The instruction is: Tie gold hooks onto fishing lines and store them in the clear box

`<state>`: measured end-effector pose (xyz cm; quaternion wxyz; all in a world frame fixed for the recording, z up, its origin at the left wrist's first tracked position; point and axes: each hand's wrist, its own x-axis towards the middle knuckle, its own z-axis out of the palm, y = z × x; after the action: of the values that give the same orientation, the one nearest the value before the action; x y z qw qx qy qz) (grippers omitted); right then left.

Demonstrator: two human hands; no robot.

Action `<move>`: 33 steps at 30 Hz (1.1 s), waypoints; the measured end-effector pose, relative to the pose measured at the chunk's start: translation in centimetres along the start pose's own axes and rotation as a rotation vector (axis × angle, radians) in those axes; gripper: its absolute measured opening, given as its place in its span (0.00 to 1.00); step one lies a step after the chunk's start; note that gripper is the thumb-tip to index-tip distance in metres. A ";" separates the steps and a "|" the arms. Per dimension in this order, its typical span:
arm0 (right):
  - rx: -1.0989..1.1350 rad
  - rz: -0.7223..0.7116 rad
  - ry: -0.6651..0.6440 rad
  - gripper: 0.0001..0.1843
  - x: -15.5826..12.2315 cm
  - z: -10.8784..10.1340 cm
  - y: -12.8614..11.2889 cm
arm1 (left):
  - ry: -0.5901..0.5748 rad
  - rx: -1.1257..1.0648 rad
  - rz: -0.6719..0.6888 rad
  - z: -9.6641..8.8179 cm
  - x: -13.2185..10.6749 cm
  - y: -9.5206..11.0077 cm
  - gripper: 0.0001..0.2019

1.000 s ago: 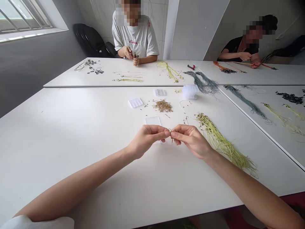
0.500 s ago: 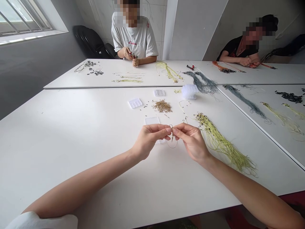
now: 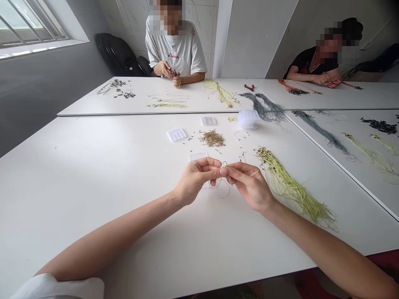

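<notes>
My left hand [image 3: 196,176] and my right hand [image 3: 251,185] meet fingertip to fingertip above the white table [image 3: 93,178]. Both pinch a small metal hook [image 3: 225,166] with a thin line, and a loop of that line [image 3: 223,189] hangs below the fingers. A bundle of yellow-green lines [image 3: 289,189] lies just right of my right hand. A pile of small gold hooks [image 3: 213,138] sits beyond my hands. A clear flat lid [image 3: 198,157] lies partly hidden behind my left hand.
Two small clear plastic boxes [image 3: 176,134] [image 3: 208,121] and a white plastic bag [image 3: 248,119] lie farther back. Grey line bundles [image 3: 264,108] cross the table joins. One person in a white shirt [image 3: 176,50] and another in black [image 3: 314,62] work at the far tables.
My hands stayed together over the same spot. The line loop under my fingers has grown and now hangs lower, and my left fingers have curled more around the hook.
</notes>
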<state>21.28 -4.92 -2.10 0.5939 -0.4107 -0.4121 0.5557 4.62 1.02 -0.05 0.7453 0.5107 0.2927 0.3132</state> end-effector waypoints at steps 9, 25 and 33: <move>0.120 0.098 -0.071 0.01 0.0 -0.2 -0.1 | -0.084 0.064 0.064 -0.3 -0.1 0.4 0.10; 0.093 -0.052 -0.004 0.02 -0.3 0.4 -0.8 | -0.171 0.051 0.016 0.9 -0.9 -0.3 0.10; 0.130 -0.027 -0.001 0.02 -0.5 0.7 -0.8 | -0.170 -0.105 -0.035 1.5 -0.9 -0.8 0.11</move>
<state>20.83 -5.42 -1.15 0.6265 -0.3654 -0.3810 0.5734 5.36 -0.77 -0.22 0.7985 0.4906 0.2202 0.2706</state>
